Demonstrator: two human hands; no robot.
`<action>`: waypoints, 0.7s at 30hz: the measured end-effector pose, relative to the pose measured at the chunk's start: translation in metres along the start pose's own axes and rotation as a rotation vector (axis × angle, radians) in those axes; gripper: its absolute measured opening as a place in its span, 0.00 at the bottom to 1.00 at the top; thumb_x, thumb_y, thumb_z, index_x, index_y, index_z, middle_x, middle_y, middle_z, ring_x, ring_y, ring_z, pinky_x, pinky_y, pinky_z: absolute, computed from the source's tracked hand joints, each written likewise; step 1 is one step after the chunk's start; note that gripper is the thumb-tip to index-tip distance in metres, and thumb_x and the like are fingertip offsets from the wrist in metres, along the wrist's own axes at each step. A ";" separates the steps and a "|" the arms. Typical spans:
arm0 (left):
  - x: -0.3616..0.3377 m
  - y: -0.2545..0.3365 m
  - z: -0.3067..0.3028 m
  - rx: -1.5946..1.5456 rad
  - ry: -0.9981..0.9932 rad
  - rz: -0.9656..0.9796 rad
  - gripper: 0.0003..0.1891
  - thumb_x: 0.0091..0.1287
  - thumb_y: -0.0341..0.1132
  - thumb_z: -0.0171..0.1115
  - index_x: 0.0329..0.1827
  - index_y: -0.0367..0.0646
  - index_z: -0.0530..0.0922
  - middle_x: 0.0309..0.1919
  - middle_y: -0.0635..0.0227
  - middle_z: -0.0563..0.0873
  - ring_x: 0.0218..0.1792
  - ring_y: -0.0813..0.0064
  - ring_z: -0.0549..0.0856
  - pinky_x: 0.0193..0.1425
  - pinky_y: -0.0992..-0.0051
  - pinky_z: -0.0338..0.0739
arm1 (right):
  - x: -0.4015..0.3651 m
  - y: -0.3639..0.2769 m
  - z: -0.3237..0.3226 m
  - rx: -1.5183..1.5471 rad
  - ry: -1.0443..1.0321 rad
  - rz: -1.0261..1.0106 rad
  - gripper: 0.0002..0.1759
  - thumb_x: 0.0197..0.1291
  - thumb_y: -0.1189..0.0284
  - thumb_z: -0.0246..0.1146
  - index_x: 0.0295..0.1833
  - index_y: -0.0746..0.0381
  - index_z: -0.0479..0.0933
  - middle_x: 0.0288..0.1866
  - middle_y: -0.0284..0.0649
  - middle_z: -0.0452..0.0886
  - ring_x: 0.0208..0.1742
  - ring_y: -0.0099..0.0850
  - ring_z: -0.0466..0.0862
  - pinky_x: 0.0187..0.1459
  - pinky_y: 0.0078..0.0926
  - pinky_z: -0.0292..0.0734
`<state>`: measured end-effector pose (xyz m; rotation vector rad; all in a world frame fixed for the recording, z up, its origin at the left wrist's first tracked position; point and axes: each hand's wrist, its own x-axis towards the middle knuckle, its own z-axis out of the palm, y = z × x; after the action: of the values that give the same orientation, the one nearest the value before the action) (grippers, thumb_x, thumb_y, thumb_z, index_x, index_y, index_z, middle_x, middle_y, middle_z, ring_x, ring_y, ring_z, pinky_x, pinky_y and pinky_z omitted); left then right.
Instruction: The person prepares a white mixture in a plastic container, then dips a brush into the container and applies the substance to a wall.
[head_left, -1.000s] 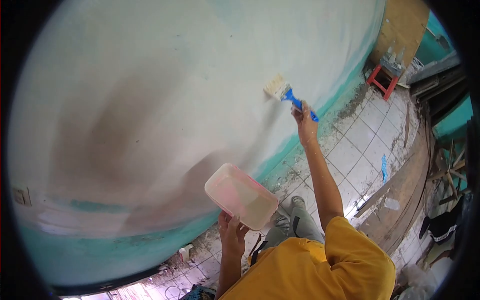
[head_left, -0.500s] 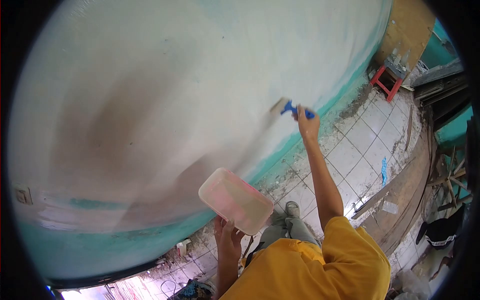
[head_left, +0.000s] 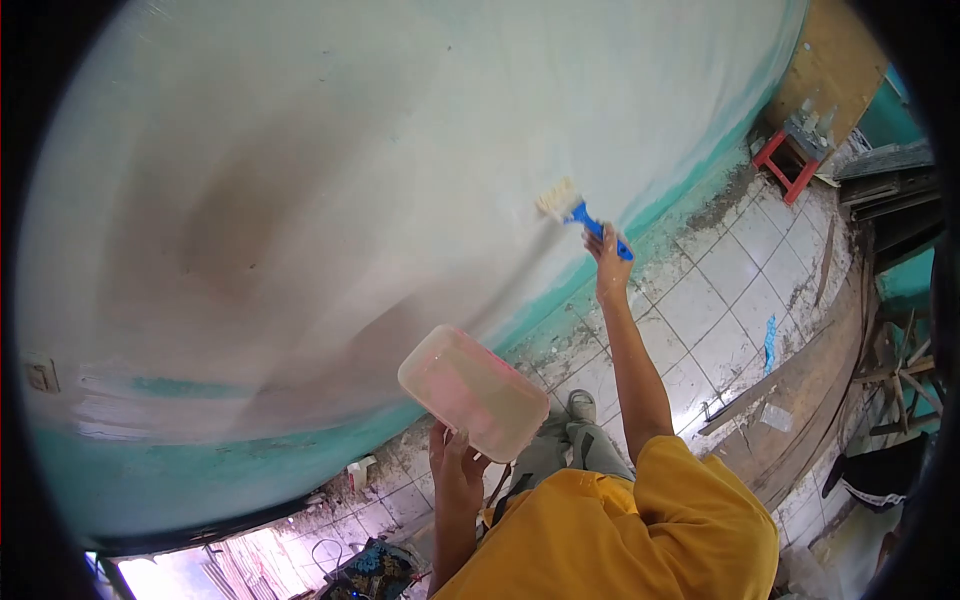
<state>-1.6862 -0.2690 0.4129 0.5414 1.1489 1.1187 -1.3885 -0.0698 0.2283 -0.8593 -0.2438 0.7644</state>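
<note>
My right hand (head_left: 610, 262) is wrapped round the blue handle of a wide paintbrush (head_left: 578, 212). The pale bristles lie over the wall (head_left: 420, 180), which is coated whitish above a green strip along its base. My left hand (head_left: 458, 468) grips the lower edge of a shallow plastic tub (head_left: 472, 392), its fingers partly hidden beneath. Pinkish and pale residue coats the inside of the tub. The tub sits close to the wall's lower part, below and left of the brush.
A red-legged stool (head_left: 790, 160) with containers on it stands at the upper right. Dusty white floor tiles (head_left: 725, 268) run along the wall. Wooden boards (head_left: 810, 400) lie to the right, near a dark cloth (head_left: 880, 470). A wall socket (head_left: 42, 374) is at far left.
The brush has turned so its bristles show broadside and point more up-left. My right hand has moved slightly down. The tub stays nearly in place.
</note>
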 end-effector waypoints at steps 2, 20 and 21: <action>-0.002 0.000 -0.001 0.002 0.004 -0.002 0.24 0.69 0.33 0.58 0.65 0.39 0.62 0.57 0.55 0.75 0.55 0.59 0.84 0.50 0.60 0.89 | 0.001 0.033 -0.036 -0.225 0.082 0.105 0.20 0.73 0.61 0.59 0.54 0.69 0.80 0.41 0.41 0.86 0.42 0.30 0.88 0.45 0.26 0.82; -0.007 0.000 -0.003 0.002 -0.010 0.016 0.27 0.69 0.36 0.58 0.68 0.38 0.61 0.58 0.56 0.75 0.56 0.60 0.83 0.53 0.58 0.87 | -0.010 -0.155 0.108 -0.064 -0.159 -0.281 0.22 0.73 0.62 0.58 0.56 0.73 0.76 0.46 0.47 0.86 0.45 0.34 0.88 0.50 0.28 0.83; -0.008 0.000 -0.002 -0.001 -0.005 0.016 0.27 0.69 0.36 0.58 0.68 0.38 0.60 0.58 0.56 0.75 0.56 0.60 0.83 0.53 0.59 0.87 | -0.005 -0.139 0.101 -0.027 -0.148 -0.237 0.21 0.73 0.63 0.58 0.56 0.73 0.76 0.46 0.47 0.86 0.45 0.34 0.88 0.51 0.28 0.83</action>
<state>-1.6883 -0.2761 0.4155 0.5530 1.1417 1.1311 -1.3701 -0.0708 0.3994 -0.7836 -0.4797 0.6039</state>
